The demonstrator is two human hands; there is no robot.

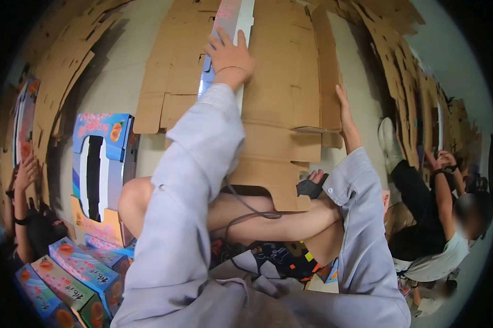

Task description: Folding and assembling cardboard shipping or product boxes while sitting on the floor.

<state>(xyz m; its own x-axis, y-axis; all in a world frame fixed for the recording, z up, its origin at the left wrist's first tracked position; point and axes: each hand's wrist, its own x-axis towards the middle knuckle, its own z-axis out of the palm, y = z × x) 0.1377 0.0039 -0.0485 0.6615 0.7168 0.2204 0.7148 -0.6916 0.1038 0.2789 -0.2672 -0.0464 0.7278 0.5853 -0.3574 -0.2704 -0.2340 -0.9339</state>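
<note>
A large brown cardboard sheet (276,76), an unfolded box, lies in front of my crossed legs, its near end reaching over my shin. My left hand (231,59) presses on a long printed strip (207,77) in blue and pink with a white edge, which runs lengthwise on the sheet; the fingers are spread. Along the sheet's right side a long flap (327,71) stands folded up. My right hand (348,112) rests against the outer side of that flap with its fingers stretched out, seen nearly edge-on.
An upright blue-and-pink printed carton (103,142) with a cut-out stands at left. Several printed boxes (74,273) lie at lower left. Flattened cardboard (55,71) lines both sides. A dark cable (249,216) crosses my legs. Another person (440,218) sits at right; another's hands (27,174) show at left.
</note>
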